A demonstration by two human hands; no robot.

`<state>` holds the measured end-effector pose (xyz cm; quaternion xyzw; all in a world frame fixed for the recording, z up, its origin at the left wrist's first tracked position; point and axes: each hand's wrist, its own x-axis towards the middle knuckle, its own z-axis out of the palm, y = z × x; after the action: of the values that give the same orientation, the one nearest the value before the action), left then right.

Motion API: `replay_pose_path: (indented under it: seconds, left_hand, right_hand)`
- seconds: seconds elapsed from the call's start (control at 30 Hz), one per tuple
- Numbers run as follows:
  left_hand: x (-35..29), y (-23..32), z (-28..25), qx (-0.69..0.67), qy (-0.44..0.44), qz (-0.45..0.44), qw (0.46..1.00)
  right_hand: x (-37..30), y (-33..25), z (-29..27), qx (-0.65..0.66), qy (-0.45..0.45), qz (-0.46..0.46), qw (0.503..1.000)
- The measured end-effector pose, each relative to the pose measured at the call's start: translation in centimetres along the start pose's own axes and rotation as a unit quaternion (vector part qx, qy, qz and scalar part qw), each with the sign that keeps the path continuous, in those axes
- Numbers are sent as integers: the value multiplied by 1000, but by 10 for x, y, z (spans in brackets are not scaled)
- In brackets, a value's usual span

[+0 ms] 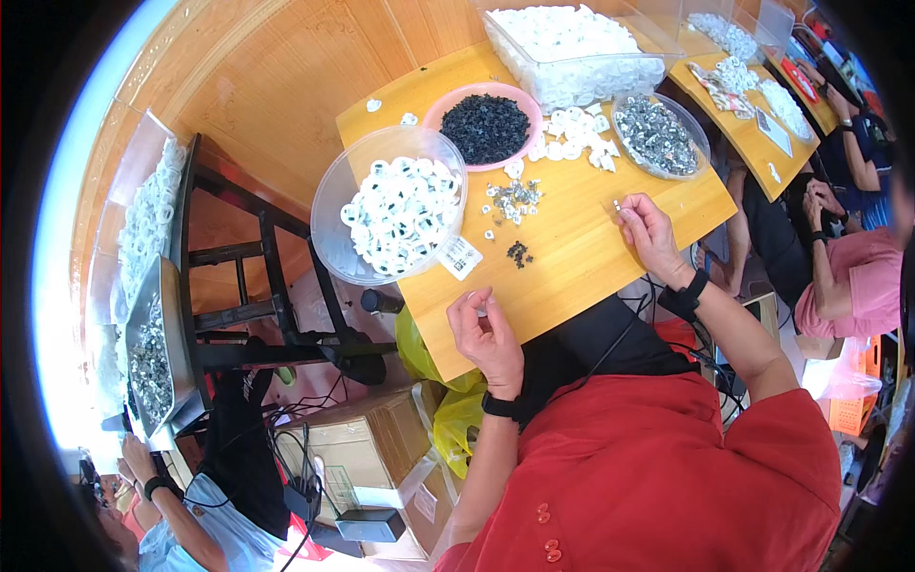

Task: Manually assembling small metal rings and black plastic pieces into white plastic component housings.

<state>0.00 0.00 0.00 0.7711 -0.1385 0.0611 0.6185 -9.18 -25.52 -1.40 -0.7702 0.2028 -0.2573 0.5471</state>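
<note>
My right hand [653, 234] is above the right part of the yellow wooden table [572, 276], pinching a small silvery metal piece [618, 204] between thumb and fingertips. Over the table's near left edge, my left hand [486, 338] has its fingers curled in toward the thumb; what they hold, if anything, is too small to make out. Between the hands and the bowls lie a loose pile of small metal parts [516, 198] and a smaller cluster of black pieces [519, 255]. White plastic parts [570, 132] are scattered farther back.
A clear bowl [327, 205] of white parts overhangs the table's left edge. Behind stand a pink bowl [531, 103] of black pieces, a large clear bin [572, 76] of white parts and a clear tub [703, 153] of metal parts. Other people work at tables on both sides.
</note>
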Motion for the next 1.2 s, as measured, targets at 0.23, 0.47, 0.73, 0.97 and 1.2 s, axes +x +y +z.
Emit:
replay_pose_path:
  seconds: [0.23, 0.47, 0.73, 0.97, 1.2]
  left_hand:
    - [-1, 1, 6, 6, 2, 12, 1000]
    - [0, 0, 5, 24, -5, 17, 1000]
    - [-1, -8, 2, -15, -16, 10, 1000]
    - [2, -13, 1, -58, -26, -4, 998]
    - [4, -4, -2, -184, 7, -129, 974]
  right_hand:
    - [3, -5, -7, 14, -10, -8, 1000]
    - [1, -2, -5, 24, -13, -6, 1000]
    - [1, 3, -3, 6, -15, -19, 1000]
    - [2, -1, 1, -2, 3, -13, 1000]
    - [5, 0, -2, -6, -25, 6, 1000]
